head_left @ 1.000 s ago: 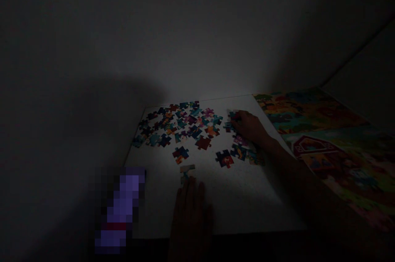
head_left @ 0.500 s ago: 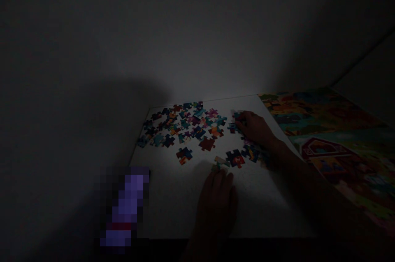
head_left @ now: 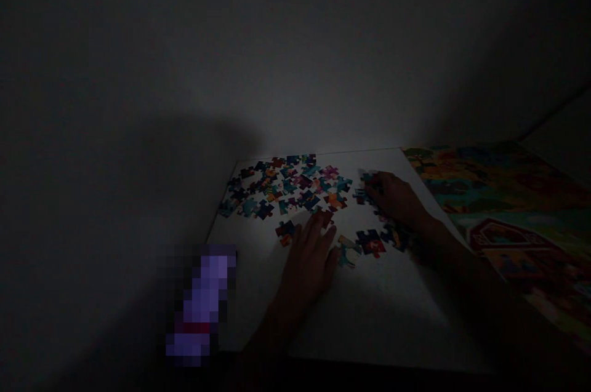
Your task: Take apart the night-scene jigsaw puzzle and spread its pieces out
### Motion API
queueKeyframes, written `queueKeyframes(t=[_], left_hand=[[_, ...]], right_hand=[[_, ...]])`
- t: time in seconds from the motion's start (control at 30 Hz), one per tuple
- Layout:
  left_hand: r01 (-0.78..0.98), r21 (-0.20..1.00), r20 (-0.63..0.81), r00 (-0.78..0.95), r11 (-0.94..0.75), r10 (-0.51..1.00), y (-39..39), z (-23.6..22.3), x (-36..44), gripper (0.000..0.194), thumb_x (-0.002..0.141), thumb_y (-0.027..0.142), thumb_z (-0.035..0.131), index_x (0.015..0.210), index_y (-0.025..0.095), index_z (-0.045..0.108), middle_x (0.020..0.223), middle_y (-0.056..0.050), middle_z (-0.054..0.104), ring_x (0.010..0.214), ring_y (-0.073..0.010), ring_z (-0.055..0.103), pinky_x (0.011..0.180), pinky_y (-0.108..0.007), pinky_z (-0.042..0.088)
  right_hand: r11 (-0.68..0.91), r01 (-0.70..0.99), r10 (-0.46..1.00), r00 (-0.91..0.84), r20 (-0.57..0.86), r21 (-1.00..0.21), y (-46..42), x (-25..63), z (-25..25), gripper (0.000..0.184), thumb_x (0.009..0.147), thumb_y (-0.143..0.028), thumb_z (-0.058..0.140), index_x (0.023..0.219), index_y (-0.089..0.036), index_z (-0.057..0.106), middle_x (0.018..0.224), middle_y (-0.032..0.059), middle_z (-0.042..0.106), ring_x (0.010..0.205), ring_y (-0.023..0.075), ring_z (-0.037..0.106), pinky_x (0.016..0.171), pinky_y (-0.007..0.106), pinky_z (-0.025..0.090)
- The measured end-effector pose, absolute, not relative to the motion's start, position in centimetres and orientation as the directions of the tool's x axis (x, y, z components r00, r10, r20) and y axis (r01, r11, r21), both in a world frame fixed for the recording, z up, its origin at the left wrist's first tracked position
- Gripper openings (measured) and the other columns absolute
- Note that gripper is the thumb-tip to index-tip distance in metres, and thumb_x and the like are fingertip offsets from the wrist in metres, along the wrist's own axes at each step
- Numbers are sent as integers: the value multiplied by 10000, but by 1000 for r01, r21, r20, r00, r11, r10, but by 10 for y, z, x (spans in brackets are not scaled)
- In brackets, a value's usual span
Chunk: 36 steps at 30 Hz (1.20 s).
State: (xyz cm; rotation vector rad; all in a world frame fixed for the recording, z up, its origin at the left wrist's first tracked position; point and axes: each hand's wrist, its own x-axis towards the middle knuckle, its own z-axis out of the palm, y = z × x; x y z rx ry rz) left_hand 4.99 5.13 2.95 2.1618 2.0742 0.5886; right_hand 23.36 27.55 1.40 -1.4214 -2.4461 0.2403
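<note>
My left hand (head_left: 308,256) lies palm down over the white tabletop with its fingers stretched out. Its fingertips reach a reddish-brown puzzle piece (head_left: 325,217) and partly cover it; darkness hides whether they press on it. Farther right, my right hand (head_left: 398,200) is closed in a pinch at a teal puzzle piece (head_left: 366,180), beside other pieces at the right of the table. Between the hands lie a cream-and-teal piece (head_left: 349,252) and a dark piece with a red figure (head_left: 370,243). A dark blue and orange piece (head_left: 285,232) sits left of my left hand.
Many loose puzzle pieces (head_left: 270,189) are spread over the far left of the white table (head_left: 369,300), which meets a wall (head_left: 323,72). Colourful farm picture sheets (head_left: 503,207) lie along the right side. A blurred purple object (head_left: 207,293) is at the left edge.
My left hand has moved forward and left, from the cream-and-teal piece to the reddish-brown one, its fingers stretching out. My right hand stays at its piece. The whole view has shifted slightly.
</note>
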Motion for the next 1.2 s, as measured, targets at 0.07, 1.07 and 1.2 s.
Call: queueKeyframes(t=[0.07, 1.07, 1.2], left_hand=[[956, 289, 141, 1, -42, 990, 61, 26, 48, 460, 997, 306, 439, 1442, 192, 474, 1565, -121, 415, 1467, -285, 344, 1191, -574, 306], [927, 363, 319, -215, 91, 923, 26, 16, -21, 223, 957, 171, 437, 1002, 216, 650, 1180, -83, 666, 1148, -230, 597, 1062, -488, 428], [933, 334, 298, -240, 135, 924, 37, 19, -33, 142, 938, 197, 480, 895, 206, 614, 1015, -76, 643, 992, -235, 600, 931, -430, 490]], right_hand=[[485, 824, 875, -453, 172, -293, 276, 234, 13, 268, 954, -384, 506, 1086, -166, 589, 1086, 147, 694, 989, 288, 667, 845, 379, 490], [509, 815, 860, -472, 193, -277, 277, 235, 10, 265, 950, -384, 507, 1077, -171, 599, 1085, 135, 696, 981, 272, 665, 843, 376, 485], [499, 819, 867, -464, 184, -284, 277, 235, 11, 279, 948, -389, 510, 1090, -165, 598, 1075, 145, 697, 971, 280, 669, 837, 379, 486]])
